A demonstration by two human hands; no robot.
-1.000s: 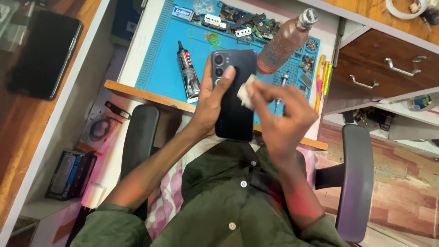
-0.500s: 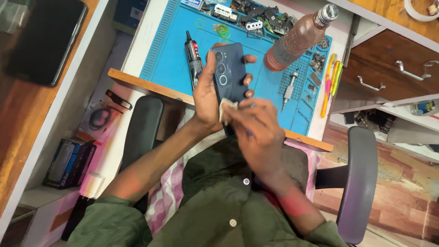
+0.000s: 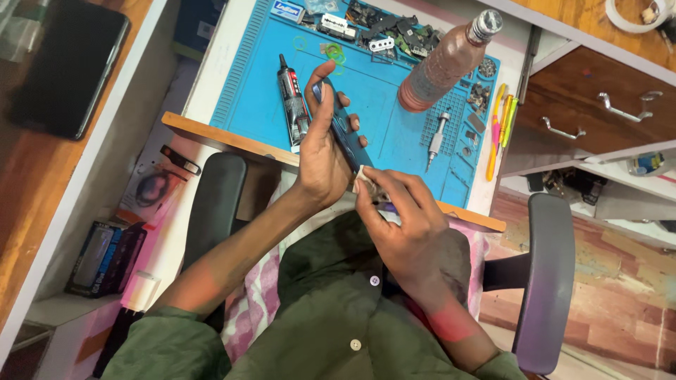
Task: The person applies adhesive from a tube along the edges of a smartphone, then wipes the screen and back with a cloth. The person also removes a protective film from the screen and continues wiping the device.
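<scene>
My left hand (image 3: 320, 151) grips a dark smartphone (image 3: 345, 130), now turned nearly edge-on above the front of a blue work mat (image 3: 384, 123). My right hand (image 3: 401, 218) pinches a small white cloth pad (image 3: 362, 177) against the phone's lower end. A black glue tube (image 3: 292, 102) lies on the mat just left of my left hand. Both forearms come out of green sleeves.
A pinkish plastic bottle (image 3: 443, 67), a small screwdriver (image 3: 436, 137), loose parts and coloured pry tools (image 3: 498, 130) lie on the mat. Wooden drawers (image 3: 598, 112) stand at the right, a dark tablet (image 3: 67, 70) at the left. Chair armrests (image 3: 546, 274) flank my lap.
The phone has turned from showing its back to nearly edge-on. My right hand has slid with the white pad down from the upper part to the phone's lower end.
</scene>
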